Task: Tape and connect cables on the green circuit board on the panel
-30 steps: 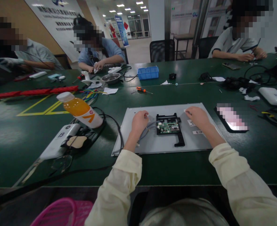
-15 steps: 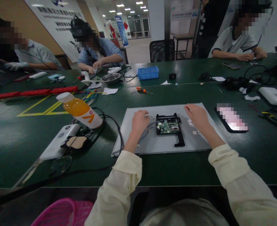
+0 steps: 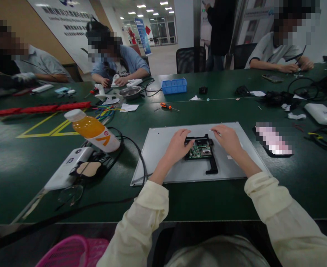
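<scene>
Left hand now inward, fingertips on the circuit board's left edge.

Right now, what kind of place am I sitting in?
Probably an electronics assembly or repair workshop: a circuit board sits on a grey panel before you, a screwdriver and blue parts bin lie on the long green table, and other people handle small devices along it.
</scene>
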`<state>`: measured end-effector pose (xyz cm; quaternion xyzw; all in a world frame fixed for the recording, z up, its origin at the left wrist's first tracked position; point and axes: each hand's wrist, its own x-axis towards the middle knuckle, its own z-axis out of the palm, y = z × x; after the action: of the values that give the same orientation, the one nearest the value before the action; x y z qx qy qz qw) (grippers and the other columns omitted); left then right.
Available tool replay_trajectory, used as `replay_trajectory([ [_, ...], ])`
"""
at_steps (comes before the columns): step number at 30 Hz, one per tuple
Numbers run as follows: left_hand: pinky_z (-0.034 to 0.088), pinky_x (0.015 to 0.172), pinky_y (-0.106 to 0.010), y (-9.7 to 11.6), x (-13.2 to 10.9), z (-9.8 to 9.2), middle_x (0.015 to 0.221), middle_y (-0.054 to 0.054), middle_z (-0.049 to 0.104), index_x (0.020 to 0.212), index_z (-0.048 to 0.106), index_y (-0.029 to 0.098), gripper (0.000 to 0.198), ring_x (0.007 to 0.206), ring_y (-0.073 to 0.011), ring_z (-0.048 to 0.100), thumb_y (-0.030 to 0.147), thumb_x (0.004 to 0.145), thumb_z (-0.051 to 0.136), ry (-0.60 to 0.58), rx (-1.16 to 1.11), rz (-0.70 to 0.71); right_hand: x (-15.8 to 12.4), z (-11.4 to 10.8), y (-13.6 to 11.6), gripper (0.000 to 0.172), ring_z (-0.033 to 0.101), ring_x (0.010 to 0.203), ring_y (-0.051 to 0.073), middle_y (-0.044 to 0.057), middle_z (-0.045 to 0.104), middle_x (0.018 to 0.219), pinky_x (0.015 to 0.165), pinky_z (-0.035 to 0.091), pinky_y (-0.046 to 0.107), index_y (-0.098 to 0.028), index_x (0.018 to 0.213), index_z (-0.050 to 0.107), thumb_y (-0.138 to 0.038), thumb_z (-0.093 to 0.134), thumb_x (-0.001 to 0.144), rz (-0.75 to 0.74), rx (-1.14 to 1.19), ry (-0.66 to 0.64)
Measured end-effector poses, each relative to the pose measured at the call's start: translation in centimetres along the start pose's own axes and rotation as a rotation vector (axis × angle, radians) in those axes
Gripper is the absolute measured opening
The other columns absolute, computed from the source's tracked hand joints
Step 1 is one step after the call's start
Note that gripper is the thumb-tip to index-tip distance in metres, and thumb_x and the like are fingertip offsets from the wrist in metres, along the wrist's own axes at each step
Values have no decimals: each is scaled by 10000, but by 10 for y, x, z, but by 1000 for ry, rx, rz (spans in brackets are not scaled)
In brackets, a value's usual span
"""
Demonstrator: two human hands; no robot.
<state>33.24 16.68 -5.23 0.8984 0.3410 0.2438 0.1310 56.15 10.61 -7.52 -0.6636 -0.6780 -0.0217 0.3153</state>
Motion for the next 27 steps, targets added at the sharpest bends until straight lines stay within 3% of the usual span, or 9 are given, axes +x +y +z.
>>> replay_trajectory([
  [5, 362, 1065, -417, 8, -7, 8, 1327, -123, 491, 1284, 480, 187, 473, 1243, -261, 459, 423, 876, 526, -67, 25, 9, 4, 5, -10, 295, 609, 1016, 223, 80, 692, 1077, 889, 448, 347, -184, 1066, 679, -183, 425, 915, -15, 29, 1],
  [17, 395, 1024, -421, 6, -7, 18, 1245, -126, 531, 1251, 483, 162, 474, 1181, -273, 488, 381, 841, 577, -52, 62, 2, 15, 27, -21, 250, 591, 1023, 204, 93, 697, 1055, 934, 423, 327, -165, 1006, 703, -153, 475, 904, -112, -36, -200],
  [27, 396, 1018, -428, 6, -7, 16, 1232, -125, 538, 1246, 480, 164, 472, 1178, -274, 486, 395, 845, 573, -69, 63, -4, 15, 29, -20, 255, 601, 1003, 205, 104, 697, 1036, 933, 431, 322, -142, 996, 708, -132, 479, 884, -107, 19, -228],
])
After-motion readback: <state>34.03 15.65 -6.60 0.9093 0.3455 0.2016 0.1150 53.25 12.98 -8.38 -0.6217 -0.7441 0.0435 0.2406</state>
